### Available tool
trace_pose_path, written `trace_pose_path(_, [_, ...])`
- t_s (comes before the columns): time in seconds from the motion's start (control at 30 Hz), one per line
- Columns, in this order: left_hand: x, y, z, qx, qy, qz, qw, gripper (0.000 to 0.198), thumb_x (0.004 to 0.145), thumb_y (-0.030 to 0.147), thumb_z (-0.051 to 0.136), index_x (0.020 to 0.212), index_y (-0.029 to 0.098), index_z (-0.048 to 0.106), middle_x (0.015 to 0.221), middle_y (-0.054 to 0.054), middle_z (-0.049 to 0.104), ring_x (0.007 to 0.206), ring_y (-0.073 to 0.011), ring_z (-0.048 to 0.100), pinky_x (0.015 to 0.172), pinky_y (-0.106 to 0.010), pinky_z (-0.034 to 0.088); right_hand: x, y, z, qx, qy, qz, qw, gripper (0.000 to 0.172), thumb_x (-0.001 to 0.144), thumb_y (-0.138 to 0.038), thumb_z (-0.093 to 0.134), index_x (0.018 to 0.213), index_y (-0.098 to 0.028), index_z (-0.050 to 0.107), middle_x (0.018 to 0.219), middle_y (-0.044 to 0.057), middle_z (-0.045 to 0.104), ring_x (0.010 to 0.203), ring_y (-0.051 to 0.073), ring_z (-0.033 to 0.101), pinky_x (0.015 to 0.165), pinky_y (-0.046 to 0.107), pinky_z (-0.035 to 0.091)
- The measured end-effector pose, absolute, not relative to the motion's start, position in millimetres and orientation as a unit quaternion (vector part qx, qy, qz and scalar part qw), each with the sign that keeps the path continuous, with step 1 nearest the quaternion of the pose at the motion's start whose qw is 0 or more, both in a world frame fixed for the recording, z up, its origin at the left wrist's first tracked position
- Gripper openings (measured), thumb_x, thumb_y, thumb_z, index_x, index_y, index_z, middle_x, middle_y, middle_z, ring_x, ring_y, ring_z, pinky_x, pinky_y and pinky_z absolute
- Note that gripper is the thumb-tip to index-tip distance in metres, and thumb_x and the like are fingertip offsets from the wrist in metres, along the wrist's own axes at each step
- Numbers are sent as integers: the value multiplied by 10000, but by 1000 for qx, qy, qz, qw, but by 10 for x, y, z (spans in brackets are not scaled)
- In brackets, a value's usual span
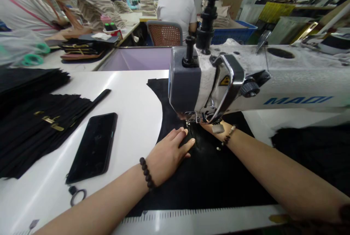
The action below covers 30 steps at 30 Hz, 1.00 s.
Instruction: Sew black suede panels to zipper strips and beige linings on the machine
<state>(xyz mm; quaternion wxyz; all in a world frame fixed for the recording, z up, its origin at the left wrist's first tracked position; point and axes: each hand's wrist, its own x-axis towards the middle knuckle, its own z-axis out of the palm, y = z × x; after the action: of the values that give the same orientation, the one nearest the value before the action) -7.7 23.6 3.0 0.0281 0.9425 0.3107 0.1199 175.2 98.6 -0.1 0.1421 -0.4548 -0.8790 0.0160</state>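
Head view: resting spread left hand on cloth. Unable to judge grip of right hand, partly behind machine.

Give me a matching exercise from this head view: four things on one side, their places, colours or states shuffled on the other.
Things
1. left hand
2. phone
3. right hand
4. chair back

Descriptions
A. brown and woven
B. partly hidden by the sewing machine, mixed light-and-dark beads at the wrist
C. spread on the black fabric, all-dark beads at the wrist
D. lying on the white table, screen dark

Pairs: 1-C; 2-D; 3-B; 4-A
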Motion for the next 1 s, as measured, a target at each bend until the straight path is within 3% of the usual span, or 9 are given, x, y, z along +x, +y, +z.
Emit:
trace_pose_path(0.13, [-116, 132, 29, 926, 339, 154, 60, 350, 858, 213, 487, 1175, 63, 476, 1177, -175, 503, 1119, -275, 484, 919, -399, 459, 1864, 701, 50, -456, -877, 49, 145, 237, 881, -238, 414, 939, -132, 617, 863, 70, 657, 807, 148, 613, 752, 305, 500])
trace_pose_path(0.2, [-134, 49, 32, 911, 364, 176, 81, 338, 892, 225, 413, 1178, 52, 462, 1161, -164, 520, 1091, -239, 509, 909, -363, 473, 1937, 456, 66, -451, -878, 66, 147, 279, 862, -261, 442, 1060, -120, 580, 1000, 100, 635, 943, 175, 585, 826, 319, 483])
trace_pose_path(0.33, [-126, -79, 47, 909, 368, 178, 85, 324, 907, 235, 370, 1163, 65, 474, 1183, -157, 521, 1105, -232, 505, 918, -365, 468, 1989, 149, 46, -454, -880, 74, 118, 412, 863, -268, 418, 1243, -110, 441, 1292, 123, 453, 1208, 236, 392, 1000, 477, 325])
trace_pose_path(0.53, [-87, -139, 48, 939, 309, 136, 58, 336, 833, 231, 539, 1137, 92, 515, 1196, -152, 525, 1163, -294, 450, 950, -451, 429, 1971, 162, 8, -460, -880, 59, 108, 416, 881, -279, 379, 1267, -126, 412, 1311, 117, 436, 1228, 234, 365, 1009, 511, 282])
trace_pose_path(1.0, [-68, -86, 54, 939, 319, 102, 73, 365, 840, 234, 530, 1183, 116, 489, 1216, -117, 512, 1142, -264, 458, 982, -435, 391, 2004, 236, -19, -457, -881, 50, 114, 382, 879, -304, 393, 1218, -147, 469, 1267, 111, 483, 1178, 226, 425, 990, 497, 318])
